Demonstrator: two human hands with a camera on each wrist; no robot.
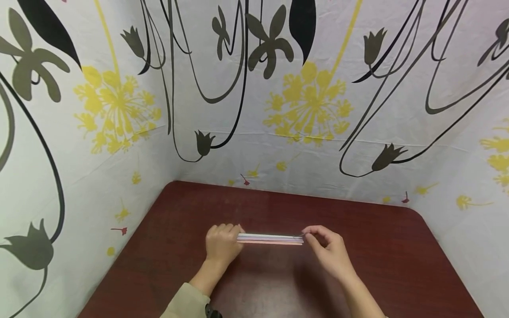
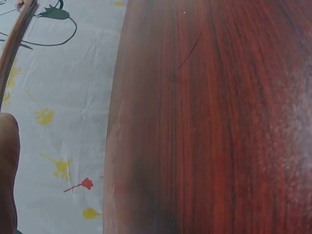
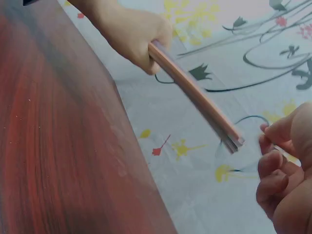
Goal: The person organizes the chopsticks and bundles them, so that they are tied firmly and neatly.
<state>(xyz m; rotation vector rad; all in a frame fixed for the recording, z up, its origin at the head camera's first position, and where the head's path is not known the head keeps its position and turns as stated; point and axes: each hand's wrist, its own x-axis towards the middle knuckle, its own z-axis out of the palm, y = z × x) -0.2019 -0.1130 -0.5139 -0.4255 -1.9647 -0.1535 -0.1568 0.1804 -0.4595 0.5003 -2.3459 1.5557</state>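
Observation:
My left hand (image 1: 223, 243) grips one end of a bundle of thin, straight strips (image 1: 270, 239), coloured white, lilac and pink. The bundle points to the right above the table. At its free end, my right hand (image 1: 332, 251) pinches a thin dark strand (image 3: 253, 116) between thumb and forefinger. That strand curves like a loop beside the bundle's end in the right wrist view. The other right fingers are bent. At the left edge of the left wrist view appear part of the left hand (image 2: 8, 170) and the bundle's edge (image 2: 18, 44). What lies inside the left fist is hidden.
Below both hands spreads a dark red wood-grain table (image 1: 254, 282) with rounded far corners. Around it hangs a white cloth (image 1: 238, 154) printed with yellow flowers and dark stems. A light sleeve (image 1: 187, 302) and a dark wristband (image 1: 212, 312) show on the left arm.

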